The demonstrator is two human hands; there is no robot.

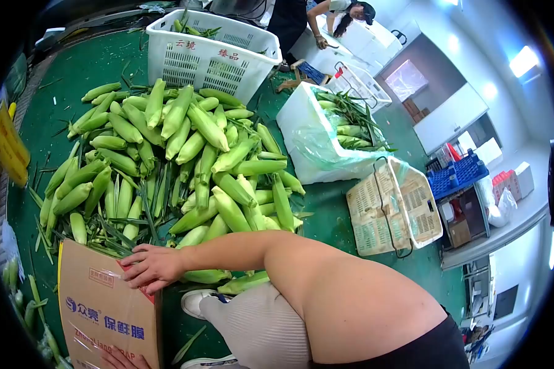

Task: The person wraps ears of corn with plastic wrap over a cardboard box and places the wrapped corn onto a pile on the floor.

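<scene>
A cardboard box (95, 301) printed with blue and red lettering stands at the lower left, beside the pile of corn. My left hand (154, 268) lies on its upper right part with the fingers spread across the cardboard. A red strip shows under that hand along the box's edge. At the bottom of the view my right hand (124, 358) rests flat on the lower part of the box, its fingers apart, and the frame cuts off the rest. Close to my left hand, green ears of corn (231, 212) in their husks are heaped on the floor.
Behind the heap stands a white crate (210, 64) with some husks. Right of it are a white foam box (301, 138) of corn and leaves and a dirty beige crate (375, 212). At the back, another person (338, 18) leans over. My shoe (196, 302) is beside the box.
</scene>
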